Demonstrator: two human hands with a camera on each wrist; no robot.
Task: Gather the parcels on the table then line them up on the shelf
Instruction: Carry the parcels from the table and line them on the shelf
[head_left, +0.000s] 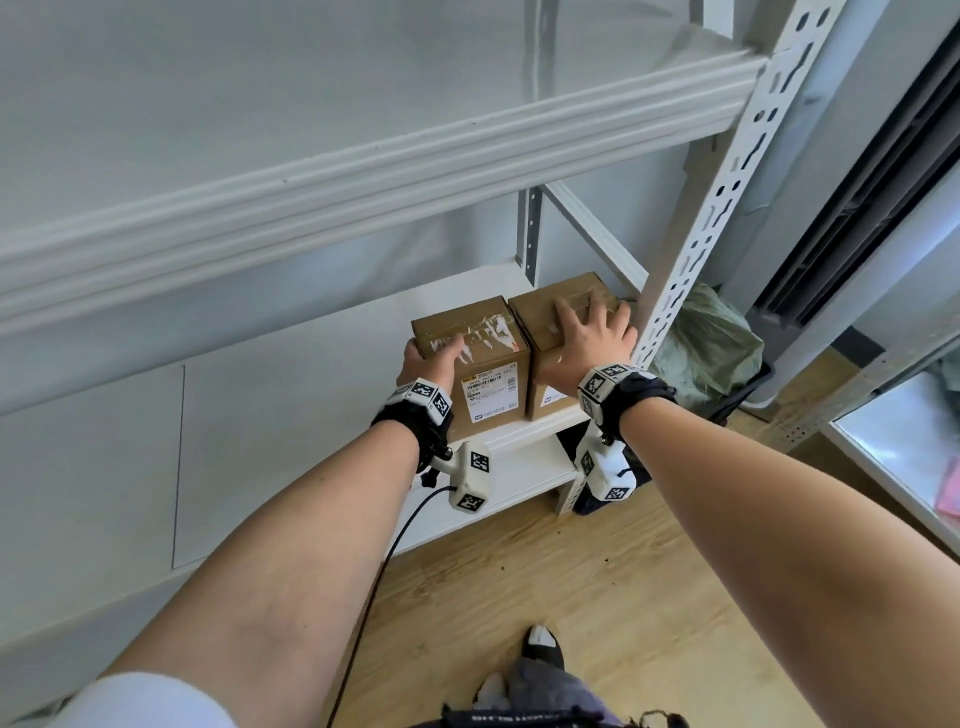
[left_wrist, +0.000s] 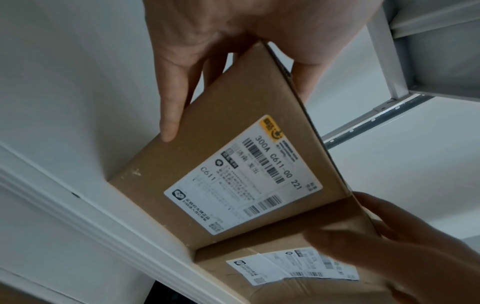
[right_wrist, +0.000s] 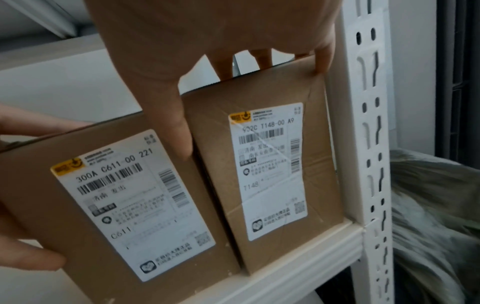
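Head view: two parcels on the shelf, both hands on them, lining-up under way.

Left hand (head_left: 427, 360) grips the parcel marked C611 (head_left: 475, 364), thumb on its top and fingers down its outer side; the left wrist view shows the fingers (left_wrist: 170, 115) curled round that edge. Right hand (head_left: 589, 335) lies spread over the top of the parcel marked T148 (head_left: 558, 306), thumb down between the two boxes, fingertips hooked over the far edge in the right wrist view. Both parcels stand upright on the shelf (head_left: 524, 431), side by side and touching, labels facing out; the right-hand parcel sits close to the upright post (head_left: 727, 182). Judgement: two placed, final squaring probably left. Counter is out of view, so whether more parcels remain cannot be told.
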